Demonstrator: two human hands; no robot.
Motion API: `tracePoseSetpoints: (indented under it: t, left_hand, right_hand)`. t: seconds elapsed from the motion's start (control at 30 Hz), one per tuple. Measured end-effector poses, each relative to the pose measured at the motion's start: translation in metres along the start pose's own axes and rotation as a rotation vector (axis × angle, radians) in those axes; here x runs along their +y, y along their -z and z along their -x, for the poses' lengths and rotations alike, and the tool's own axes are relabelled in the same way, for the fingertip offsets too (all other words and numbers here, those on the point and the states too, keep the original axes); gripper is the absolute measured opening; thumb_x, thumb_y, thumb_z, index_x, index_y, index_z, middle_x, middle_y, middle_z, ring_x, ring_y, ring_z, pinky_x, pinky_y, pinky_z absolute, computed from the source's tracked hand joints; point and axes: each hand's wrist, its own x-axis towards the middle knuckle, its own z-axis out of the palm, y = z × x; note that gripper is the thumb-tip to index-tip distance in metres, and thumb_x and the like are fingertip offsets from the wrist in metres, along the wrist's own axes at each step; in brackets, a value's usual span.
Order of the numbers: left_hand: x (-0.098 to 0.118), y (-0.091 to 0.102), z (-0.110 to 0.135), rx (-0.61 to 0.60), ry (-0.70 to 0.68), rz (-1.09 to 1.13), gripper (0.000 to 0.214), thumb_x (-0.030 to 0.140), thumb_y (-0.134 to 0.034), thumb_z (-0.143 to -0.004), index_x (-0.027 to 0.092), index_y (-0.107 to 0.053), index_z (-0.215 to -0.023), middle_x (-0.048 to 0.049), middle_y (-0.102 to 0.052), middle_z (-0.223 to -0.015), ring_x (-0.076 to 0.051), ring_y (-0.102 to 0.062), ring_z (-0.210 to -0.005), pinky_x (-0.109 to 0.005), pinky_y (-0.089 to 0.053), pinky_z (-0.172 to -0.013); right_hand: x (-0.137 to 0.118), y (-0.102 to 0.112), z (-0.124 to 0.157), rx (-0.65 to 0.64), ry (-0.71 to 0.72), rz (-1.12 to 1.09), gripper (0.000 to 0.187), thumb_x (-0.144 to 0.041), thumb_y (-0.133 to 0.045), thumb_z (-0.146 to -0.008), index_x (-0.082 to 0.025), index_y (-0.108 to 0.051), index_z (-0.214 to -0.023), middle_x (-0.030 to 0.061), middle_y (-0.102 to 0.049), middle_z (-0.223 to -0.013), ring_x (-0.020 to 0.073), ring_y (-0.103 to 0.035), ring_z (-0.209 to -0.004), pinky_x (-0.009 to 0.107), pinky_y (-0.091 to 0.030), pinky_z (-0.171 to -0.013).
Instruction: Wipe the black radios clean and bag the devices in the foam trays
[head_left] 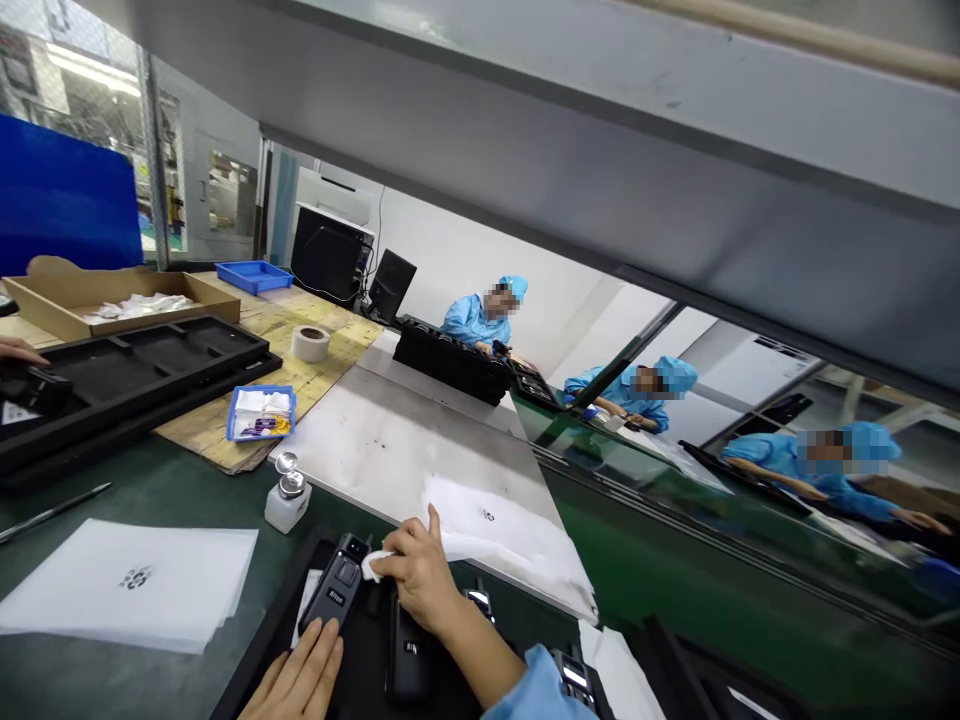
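Handheld device [335, 590], lettered "Riton", lies face up inside the black tray [279, 615], near its left wall; in the head view, that wall may help keep it from sliding. The left hand [296, 678] lies flat, fingers straight and close together, over the device's lower end at the near side of the tray. It grips nothing visibly, and its thumb cannot be made out; the pose seems meant to steady the device while leaving its upper face free.

Above the tray, the right hand [420, 572] pinches a white wipe [374, 566] between thumb and fingers beside the device's top end, a hold that likely suits small, careful strokes. Whether the wipe touches the device cannot be told. A second device [409, 650] lies in the tray partly beneath that arm.

Just beyond the tray's far left corner stands a metal-capped bottle [288, 502], presumably put there for easy reach. A stack of white sheets [127, 580] lies left of the tray.
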Motion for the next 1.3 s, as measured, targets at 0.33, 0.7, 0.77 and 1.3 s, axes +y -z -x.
tracePoseSetpoints:
  t: [0.33,0.7,0.77,1.3]
  left_hand:
    - [0.009,0.023,-0.007,0.006,0.081,0.059,0.044,0.045,-0.051,-0.095,0.014,-0.074,-0.116,-0.0102,-0.074,-0.124,-0.025,-0.073,-0.109,-0.03,-0.064,-0.085]
    - [0.013,0.021,0.003,-0.049,0.149,0.183,0.045,0.04,-0.056,-0.094,0.014,-0.065,-0.129,-0.0138,-0.067,-0.136,-0.027,-0.066,-0.123,-0.032,-0.061,-0.095]
    - [0.012,0.022,0.003,-0.054,0.135,0.186,0.045,0.036,-0.057,-0.092,0.013,-0.065,-0.13,-0.0139,-0.067,-0.137,-0.027,-0.066,-0.124,-0.031,-0.06,-0.095]
    - [0.009,0.022,0.004,-0.048,0.089,0.149,0.038,0.033,-0.056,-0.09,0.016,-0.071,-0.121,-0.0138,-0.067,-0.135,-0.027,-0.063,-0.127,-0.033,-0.058,-0.098]
  right_hand:
    - [-0.092,-0.038,0.019,0.11,-0.17,0.121,0.025,-0.014,-0.063,-0.088,-0.031,-0.075,-0.102,0.0023,-0.065,-0.088,0.0225,-0.053,-0.089,0.068,-0.011,-0.116]
    - [-0.101,-0.045,0.021,0.024,-0.207,0.163,0.018,-0.02,-0.063,-0.092,-0.031,-0.075,-0.1,0.0023,-0.064,-0.087,0.0225,-0.053,-0.088,0.071,-0.019,-0.114]
    - [-0.104,-0.044,0.021,0.009,-0.223,0.146,0.017,-0.021,-0.063,-0.091,-0.032,-0.075,-0.097,0.002,-0.064,-0.088,0.0227,-0.053,-0.089,0.071,-0.018,-0.114]
    - [-0.105,-0.036,0.016,-0.068,-0.241,0.143,0.017,-0.022,-0.063,-0.09,-0.03,-0.076,-0.098,0.0028,-0.066,-0.092,0.0235,-0.056,-0.095,0.069,-0.018,-0.116]
